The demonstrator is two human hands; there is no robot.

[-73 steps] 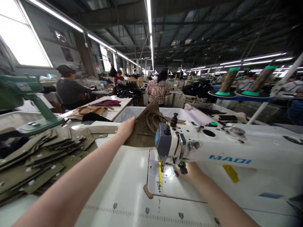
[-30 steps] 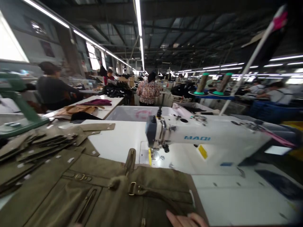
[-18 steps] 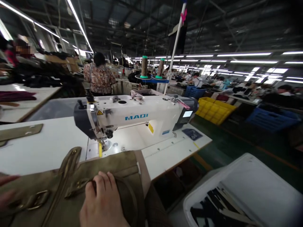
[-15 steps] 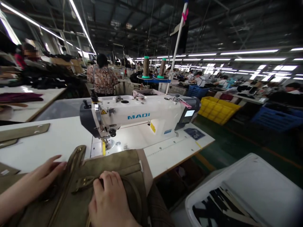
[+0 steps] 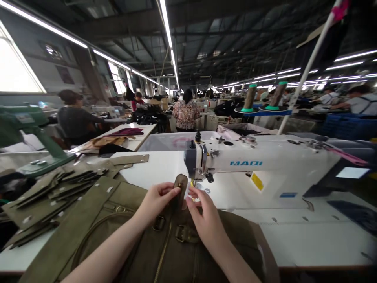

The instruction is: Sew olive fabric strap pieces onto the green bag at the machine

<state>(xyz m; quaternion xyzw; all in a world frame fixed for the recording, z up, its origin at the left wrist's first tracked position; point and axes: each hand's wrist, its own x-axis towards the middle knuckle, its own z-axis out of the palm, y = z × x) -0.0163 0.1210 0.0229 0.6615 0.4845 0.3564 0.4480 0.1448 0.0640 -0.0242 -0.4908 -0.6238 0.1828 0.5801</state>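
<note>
Olive strap tab [image 5: 180, 184] seemingly pinched between both grips.

A white MAQI sewing machine [image 5: 265, 165] stands on the white worktable [image 5: 309, 236]. To the left lie stacked olive fabric strips [image 5: 44, 196] beside a green metal machine [image 5: 32, 133]. Behind, a maroon cloth [image 5: 128, 131] rests on another table, two thread cones [image 5: 262, 96] stand upright, and a person in a patterned shirt [image 5: 186, 114] faces away.
</note>
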